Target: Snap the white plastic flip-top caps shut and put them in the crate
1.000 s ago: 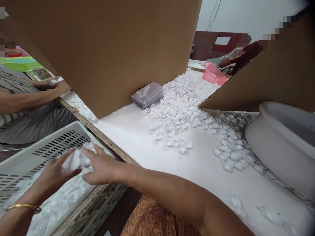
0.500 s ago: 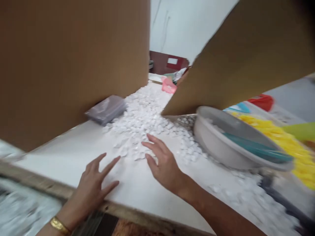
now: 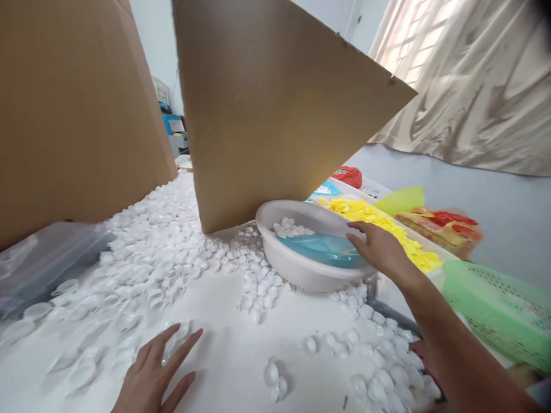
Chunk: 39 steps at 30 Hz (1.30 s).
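Note:
My left hand (image 3: 157,373) is low over the white tabletop (image 3: 232,344), fingers spread, beside small white cup-shaped plastic pieces (image 3: 155,246) that spread in a loose heap to the left and back. Nothing shows in its grasp. My right hand (image 3: 383,249) reaches to the right rim of a pale grey basin (image 3: 297,275), thumb and fingers apart, near a blue-green plastic item (image 3: 318,246) lying inside. Whether the fingertips touch that item or the rim I cannot tell. A few white pieces (image 3: 290,228) also lie in the basin.
Brown cardboard panels (image 3: 267,115) stand behind the basin and at left (image 3: 73,115). A clear plastic package (image 3: 51,264) lies at far left. Yellow pieces (image 3: 387,223) fill a tray at right, near a green basket (image 3: 499,310). More white pieces (image 3: 383,367) lie front right.
My right hand has moved right, from above the white pieces to the basin's rim. The view has turned right. My left hand stays open over the table.

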Tool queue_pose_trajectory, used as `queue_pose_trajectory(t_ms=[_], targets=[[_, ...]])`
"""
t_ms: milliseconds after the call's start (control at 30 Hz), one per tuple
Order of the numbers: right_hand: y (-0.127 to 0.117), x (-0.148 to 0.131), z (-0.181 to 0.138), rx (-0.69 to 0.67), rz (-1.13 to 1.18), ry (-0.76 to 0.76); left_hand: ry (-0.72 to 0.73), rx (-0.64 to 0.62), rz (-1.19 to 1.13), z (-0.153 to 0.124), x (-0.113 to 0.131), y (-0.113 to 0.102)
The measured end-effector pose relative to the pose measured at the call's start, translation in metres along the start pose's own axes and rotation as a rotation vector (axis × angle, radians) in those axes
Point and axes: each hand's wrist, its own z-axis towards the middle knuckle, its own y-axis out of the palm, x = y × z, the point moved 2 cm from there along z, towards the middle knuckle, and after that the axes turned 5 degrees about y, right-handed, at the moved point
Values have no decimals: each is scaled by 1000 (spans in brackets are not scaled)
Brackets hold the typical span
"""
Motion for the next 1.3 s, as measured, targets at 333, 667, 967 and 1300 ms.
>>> queue_pose_trajectory(t_ms=[333,667,967,1300], targets=[[7,45,35,-23,-145,173,-234,-159,-651,115,96,-27],[32,26,55,-163,1019,464,-410,33,-1020,187,142,-2],[-79,32,92,191,630,107,-449,25,-1048,189,142,-5],[-77,1,138,-105,-115,5,-432,78,-1004,192,149,-13]])
